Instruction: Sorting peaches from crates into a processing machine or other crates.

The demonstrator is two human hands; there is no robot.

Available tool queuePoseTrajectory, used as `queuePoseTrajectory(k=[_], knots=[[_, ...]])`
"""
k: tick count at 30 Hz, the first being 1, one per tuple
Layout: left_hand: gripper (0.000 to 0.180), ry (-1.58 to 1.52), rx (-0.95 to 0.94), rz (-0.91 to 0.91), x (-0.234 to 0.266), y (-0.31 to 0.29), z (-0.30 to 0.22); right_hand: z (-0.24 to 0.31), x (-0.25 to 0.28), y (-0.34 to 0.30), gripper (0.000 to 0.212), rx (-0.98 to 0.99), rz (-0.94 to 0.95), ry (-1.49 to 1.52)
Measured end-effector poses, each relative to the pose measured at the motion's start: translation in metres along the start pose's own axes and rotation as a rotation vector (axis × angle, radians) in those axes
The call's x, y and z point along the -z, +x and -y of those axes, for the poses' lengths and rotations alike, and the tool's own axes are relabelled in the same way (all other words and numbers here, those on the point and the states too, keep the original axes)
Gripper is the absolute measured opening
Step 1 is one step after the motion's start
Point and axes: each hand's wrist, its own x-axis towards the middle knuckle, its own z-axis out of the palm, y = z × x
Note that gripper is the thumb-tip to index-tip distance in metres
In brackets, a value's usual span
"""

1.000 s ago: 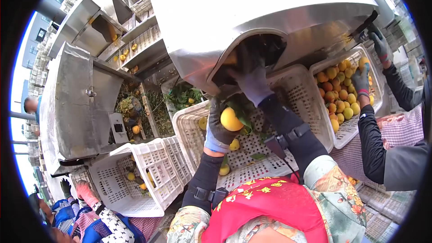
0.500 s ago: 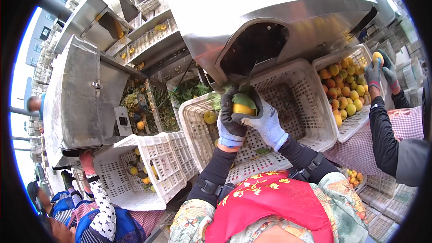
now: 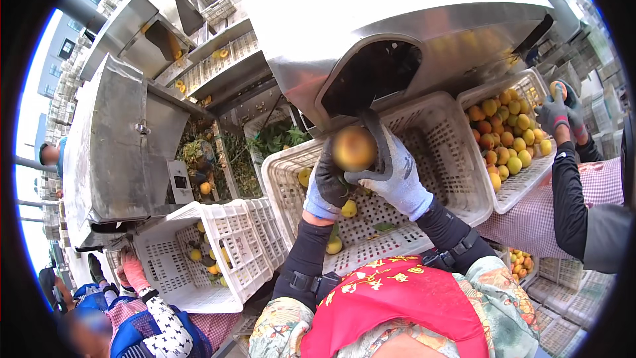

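Between my two hands, above the white plastic crate (image 3: 457,193) in front of me, is a yellow-orange peach (image 3: 354,149), somewhat blurred. My left hand (image 3: 327,182), in a grey-palmed glove, grips it from the left. From the right, my right hand (image 3: 395,171), in a pale blue glove with dark grey fingers, closes on it too. Under my left hand, a few yellow peaches (image 3: 348,209) lie along the left side of the crate. A loose green leaf (image 3: 383,227) rests on the crate's floor.
Beyond the crate stands a metal machine with a dark opening (image 3: 371,76). A crate full of peaches (image 3: 507,134) is at right, beside a co-worker's gloved hands (image 3: 560,109). At left, another white crate (image 3: 232,242) holds several fruits, near a co-worker's pink glove (image 3: 134,270).
The green leaves around the fruit in my hands no longer show. My hands have shifted slightly, uncovering more peaches below. At left, a co-worker's pink-gloved hand has moved down.
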Motion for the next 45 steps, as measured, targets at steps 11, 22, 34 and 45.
queuePoseTrajectory(k=[11, 22, 34, 45], knots=[[0.048, 0.341, 0.272, -0.180, 0.067, 0.012, 0.030, -0.015, -0.006, 0.039, 0.088, 0.056, -0.167, -0.361], [0.052, 2.190, 1.010, -0.019, 0.151, -0.087, 0.147, -0.077, -0.038, 0.023, 0.071, 0.424, 0.019, -0.391], [0.044, 1.182, 0.590, -0.330, 0.192, -0.085, 0.118, -0.185, -0.146, -0.093, 0.077, -0.246, 1.105, -0.360], [0.053, -0.852, 0.274, -0.174, 0.058, -0.017, 0.044, -0.089, -0.037, -0.041, 0.079, -0.086, 0.235, -0.084]])
